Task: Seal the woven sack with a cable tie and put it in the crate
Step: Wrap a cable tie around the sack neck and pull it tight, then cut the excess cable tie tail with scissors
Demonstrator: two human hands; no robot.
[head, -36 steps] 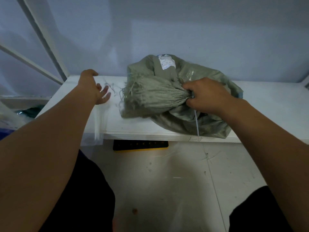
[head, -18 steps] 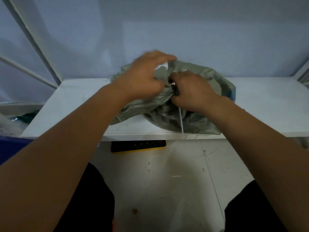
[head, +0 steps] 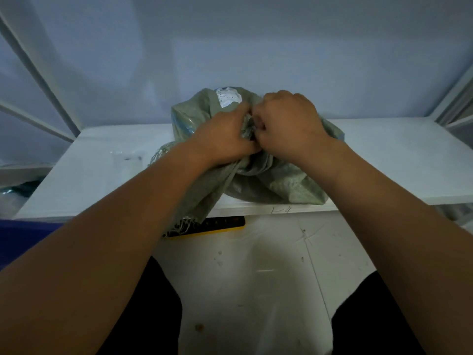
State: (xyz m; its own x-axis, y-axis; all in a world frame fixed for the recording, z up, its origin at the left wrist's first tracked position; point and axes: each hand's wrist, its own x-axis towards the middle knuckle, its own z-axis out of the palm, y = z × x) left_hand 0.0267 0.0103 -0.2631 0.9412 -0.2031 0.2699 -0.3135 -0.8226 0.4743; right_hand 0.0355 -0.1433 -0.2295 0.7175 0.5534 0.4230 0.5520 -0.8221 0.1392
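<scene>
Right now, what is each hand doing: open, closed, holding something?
Left hand: closed, gripping the gathered neck of the woven sack.
Right hand: closed, gripping the same bunched neck beside the left.

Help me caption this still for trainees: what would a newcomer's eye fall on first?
Both hands meet mid-frame: the left hand and right hand grip the bunched neck of a green woven sack lying on the white shelf. Next come the white label on the sack's far top and its frayed end hanging over the shelf's front edge.
</scene>
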